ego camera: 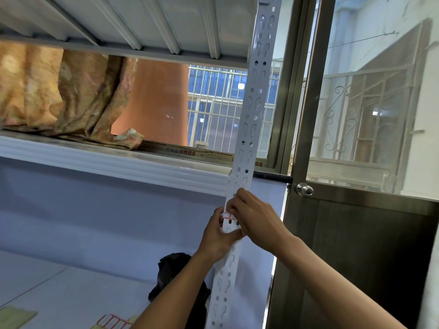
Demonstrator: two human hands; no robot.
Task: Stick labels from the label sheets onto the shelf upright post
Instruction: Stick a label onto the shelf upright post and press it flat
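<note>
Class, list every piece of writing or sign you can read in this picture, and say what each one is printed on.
"鸿明铝业", roughly, red print on the window frame strip; slightly blurred.
"铝业", red print further right on the same strip, partly hidden by the shelf upright post.
Label under both hands on the post: red border only, no writing readable.
Label sheet: red-bordered labels, no writing readable.

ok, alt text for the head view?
Both hands, left hand and right hand, press a red-bordered white label onto the white perforated metal shelf post. A red-bordered label sheet lies below, and a steel-framed glass door stands right.
</note>
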